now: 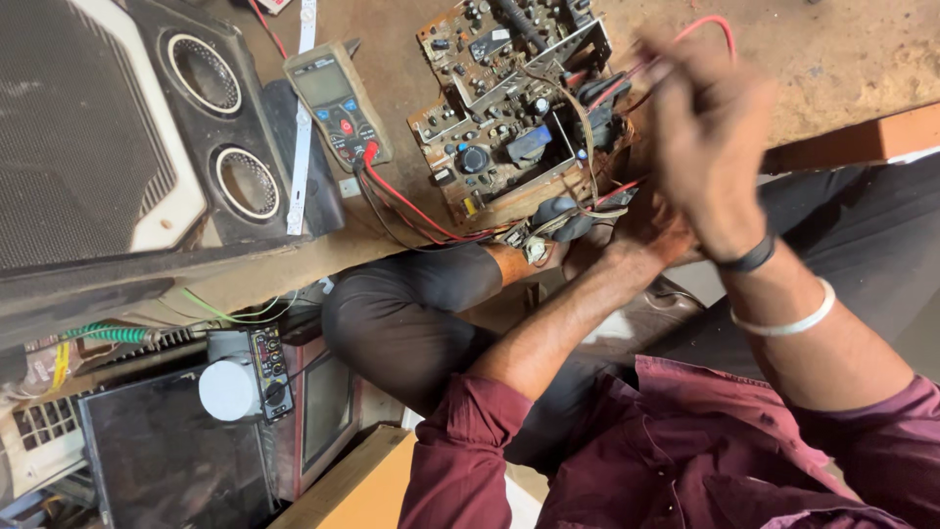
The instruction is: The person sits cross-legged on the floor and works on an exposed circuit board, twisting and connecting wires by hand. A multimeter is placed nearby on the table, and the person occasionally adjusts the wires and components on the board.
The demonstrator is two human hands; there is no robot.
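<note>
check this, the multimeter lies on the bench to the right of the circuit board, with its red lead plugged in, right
Not quite. The head view shows the multimeter lying on the bench to the left of the circuit board, not the right. Its red lead is plugged in.

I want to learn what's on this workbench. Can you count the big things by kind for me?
Brown circuit boards crowded with parts: 1
Grey handheld meters with a round dial: 1
Black speaker boxes with two round openings: 1
Hands: 2, the blurred right hand and the left hand
Total: 5
</note>
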